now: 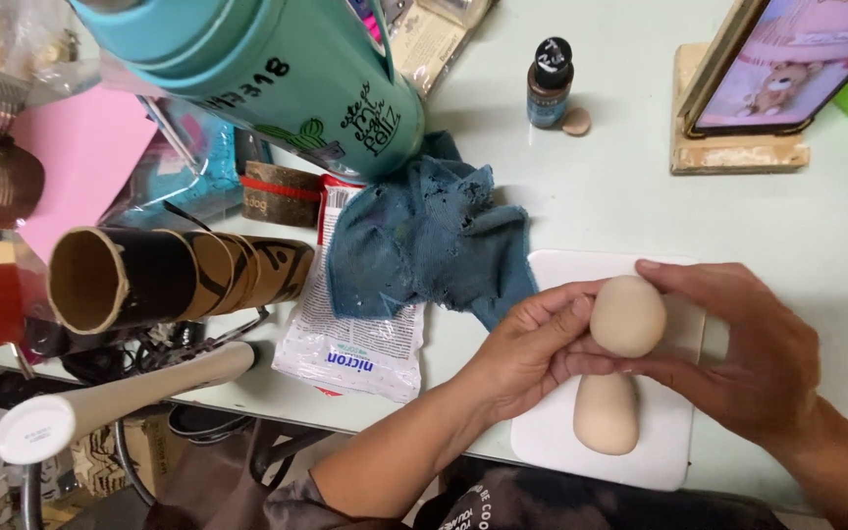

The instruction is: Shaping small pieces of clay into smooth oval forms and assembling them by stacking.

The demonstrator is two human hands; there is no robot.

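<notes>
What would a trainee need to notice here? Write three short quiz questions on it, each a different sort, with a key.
1. True or false: both hands grip the beige clay ball.
2. What lies directly under the ball on the white board?
A. a second beige clay piece
B. a paint bottle
C. a ruler
3. What lies just left of the board, touching its corner?

Key
1. True: left hand and right hand hold it.
2. A: the clay piece.
3. A crumpled blue cloth.

2 hands: left hand [527, 358], right hand [753, 358]. 2 beige clay pieces: clay ball [628, 316], clay body [607, 414] at 6 o'clock of ball. 1 white board [664, 432]. 1 blue rag [424, 240]. 1 paint bottle [549, 83].
</notes>
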